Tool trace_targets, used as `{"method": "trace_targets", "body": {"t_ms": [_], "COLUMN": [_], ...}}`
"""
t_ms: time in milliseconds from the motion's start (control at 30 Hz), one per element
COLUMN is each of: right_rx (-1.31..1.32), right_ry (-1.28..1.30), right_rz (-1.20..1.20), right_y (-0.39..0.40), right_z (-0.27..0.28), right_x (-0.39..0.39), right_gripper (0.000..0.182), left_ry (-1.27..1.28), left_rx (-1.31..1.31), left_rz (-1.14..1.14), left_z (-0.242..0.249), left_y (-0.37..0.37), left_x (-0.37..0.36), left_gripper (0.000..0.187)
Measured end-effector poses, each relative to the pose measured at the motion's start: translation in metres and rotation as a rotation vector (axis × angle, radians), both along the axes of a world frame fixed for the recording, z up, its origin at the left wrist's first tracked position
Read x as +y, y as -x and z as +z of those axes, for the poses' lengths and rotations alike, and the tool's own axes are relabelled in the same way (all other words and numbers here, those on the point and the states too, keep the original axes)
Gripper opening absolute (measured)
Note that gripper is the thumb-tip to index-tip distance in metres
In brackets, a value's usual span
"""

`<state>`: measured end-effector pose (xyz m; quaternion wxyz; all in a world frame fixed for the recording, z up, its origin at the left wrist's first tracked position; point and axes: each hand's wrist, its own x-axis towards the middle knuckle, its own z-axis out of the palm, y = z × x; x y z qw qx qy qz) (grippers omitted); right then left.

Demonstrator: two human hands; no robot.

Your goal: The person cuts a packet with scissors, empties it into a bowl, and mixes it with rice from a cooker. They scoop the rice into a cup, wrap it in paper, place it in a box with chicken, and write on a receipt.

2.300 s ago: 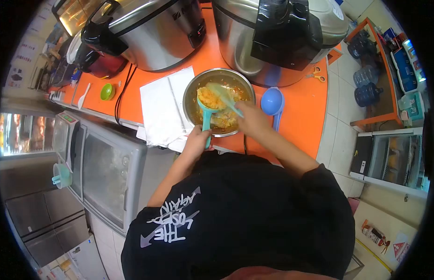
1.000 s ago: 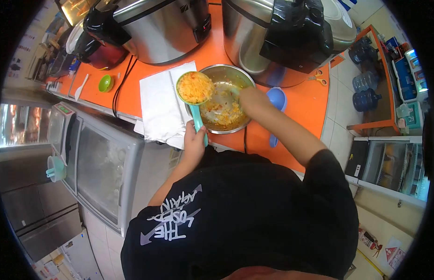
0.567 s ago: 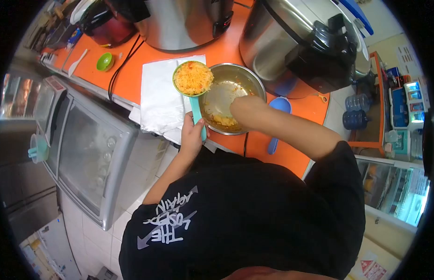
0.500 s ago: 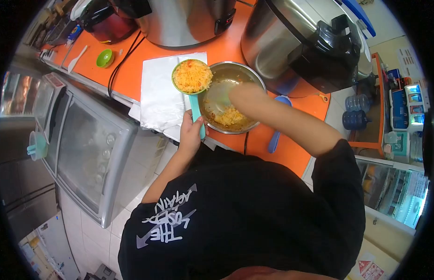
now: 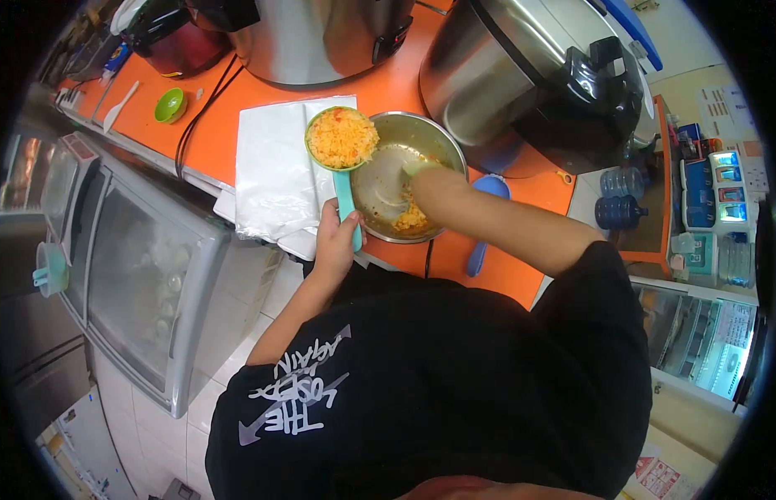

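My left hand [image 5: 338, 233] is closed round the teal handle of a green-rimmed scoop [image 5: 345, 196]. Orange-yellow rice [image 5: 342, 137] with red bits is heaped in its cup, level with the left rim of a round steel bowl [image 5: 455, 142]. Inside that bowl is my right hand [image 5: 434, 187], its fingers curled on a pale green thing [image 5: 415, 167] that is blurred and mostly covered. A smaller clump of rice [image 5: 411, 218] lies at the bowl's near side, and grains stick to its wall.
White plastic sheets [image 5: 275, 167] lie left of the bowl on the orange counter [image 5: 521, 267]. A blue rice paddle [image 5: 488, 217] rests to the right. Large steel cookers [image 5: 505, 75] stand behind. A small green bowl [image 5: 170, 106] sits at the left, above a glass-topped freezer [image 5: 146, 275].
My right hand has shifted inside the bowl, and the rice clump there looks smaller. The scoop stays in my left hand. The whole view has moved slightly.
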<state>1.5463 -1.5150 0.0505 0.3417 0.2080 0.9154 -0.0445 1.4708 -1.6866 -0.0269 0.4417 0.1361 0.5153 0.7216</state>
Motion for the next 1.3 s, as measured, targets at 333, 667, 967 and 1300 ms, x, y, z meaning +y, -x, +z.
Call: {"method": "trace_targets", "body": {"t_ms": [333,667,967,1300], "right_rx": [-0.086,0.049,0.481,0.526], "right_ry": [-0.207,0.069,0.086,0.46], "right_rz": [0.088,0.331,0.488,-0.388], "right_y": [0.011,0.017,-0.03,-0.113], "right_z": [0.023,0.023,0.066,0.0], "right_x": [0.046,0.033,0.049,0.064], "right_gripper": [0.017,0.015,0.024,0.03], "left_ry": [0.01,-0.19,-0.194,-0.014], "left_rx": [0.002,-0.128,0.058,0.089], "left_rz": [-0.023,-0.02,-0.046,-0.076], "left_z": [-0.001,0.023,0.05,0.035], "left_y": [-0.001,-0.014,-0.012,0.002], "left_x": [-0.004,0.001,0.017,0.002], "left_gripper": [0.025,0.027,0.027,0.021]}}
